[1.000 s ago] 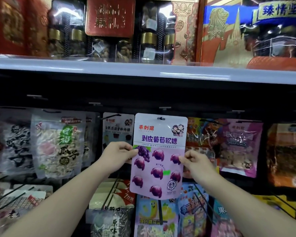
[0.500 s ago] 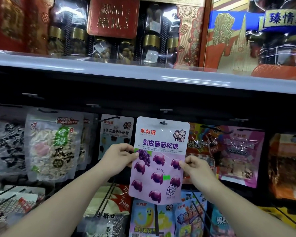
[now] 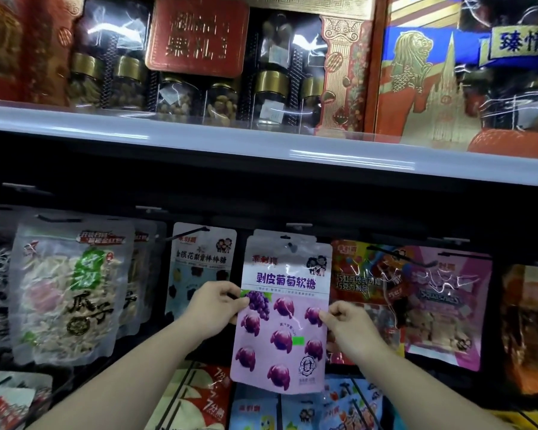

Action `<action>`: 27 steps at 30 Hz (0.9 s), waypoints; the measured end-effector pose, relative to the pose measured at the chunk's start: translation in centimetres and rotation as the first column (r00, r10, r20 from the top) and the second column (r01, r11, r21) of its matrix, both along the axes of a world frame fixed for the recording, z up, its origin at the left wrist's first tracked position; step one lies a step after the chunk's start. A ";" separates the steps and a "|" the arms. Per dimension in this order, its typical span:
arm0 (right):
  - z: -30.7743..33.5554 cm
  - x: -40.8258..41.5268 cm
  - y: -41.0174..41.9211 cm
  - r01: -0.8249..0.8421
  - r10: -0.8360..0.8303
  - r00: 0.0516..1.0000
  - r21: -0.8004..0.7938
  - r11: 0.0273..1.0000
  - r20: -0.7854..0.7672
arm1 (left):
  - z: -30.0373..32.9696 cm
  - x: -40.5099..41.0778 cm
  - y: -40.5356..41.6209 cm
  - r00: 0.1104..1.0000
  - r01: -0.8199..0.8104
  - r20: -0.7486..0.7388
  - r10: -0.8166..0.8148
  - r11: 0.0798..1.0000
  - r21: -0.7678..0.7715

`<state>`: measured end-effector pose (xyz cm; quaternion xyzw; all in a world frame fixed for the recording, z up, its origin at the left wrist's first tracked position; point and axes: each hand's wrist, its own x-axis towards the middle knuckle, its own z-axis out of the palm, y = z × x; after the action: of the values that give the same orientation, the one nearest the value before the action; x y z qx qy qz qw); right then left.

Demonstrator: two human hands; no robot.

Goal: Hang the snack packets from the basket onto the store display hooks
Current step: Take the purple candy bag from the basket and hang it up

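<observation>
Lower now sits the purple grape-candy packet (image 3: 281, 315) in view, its hole up near the display hook (image 3: 302, 226) — left hand (image 3: 213, 305) and right hand (image 3: 350, 322) pinch its side edges, fingers clamped on the film.

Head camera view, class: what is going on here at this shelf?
A person is stocking a shop display. Both hands hold a glossy purple grape-candy packet by its side edges: the left hand pinches the left edge, the right hand the right edge. The packet is raised in front of the row of hanging snack packets, its top hole near a black display hook; another similar packet seems to sit right behind it. Whether it is fully on the hook is unclear. Gift boxes of jars stand on the shelf above.
</observation>
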<state>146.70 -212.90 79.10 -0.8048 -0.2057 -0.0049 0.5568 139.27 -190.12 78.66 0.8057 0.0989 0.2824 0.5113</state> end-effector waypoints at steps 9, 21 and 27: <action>-0.4 7.7 3.9 0.117 -0.117 0.992 0.010 0.993 -0.048 | -1.3 8.8 3.7 0.998 -0.062 -0.014 0.062 0.998 -0.023; 0.2 9.4 6.5 0.282 -0.228 0.956 -0.364 0.888 0.185 | -0.3 13.1 6.1 0.993 -0.065 -0.082 0.086 0.969 0.238; 0.5 7.1 3.6 0.339 -0.245 0.926 -0.344 0.876 0.288 | 0.4 7.1 2.2 0.866 -0.244 -0.141 0.480 0.651 0.719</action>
<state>153.80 -209.33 79.63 -0.9142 -0.1425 -0.1441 0.3510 146.39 -187.88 79.04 0.9328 0.2310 0.2618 0.0894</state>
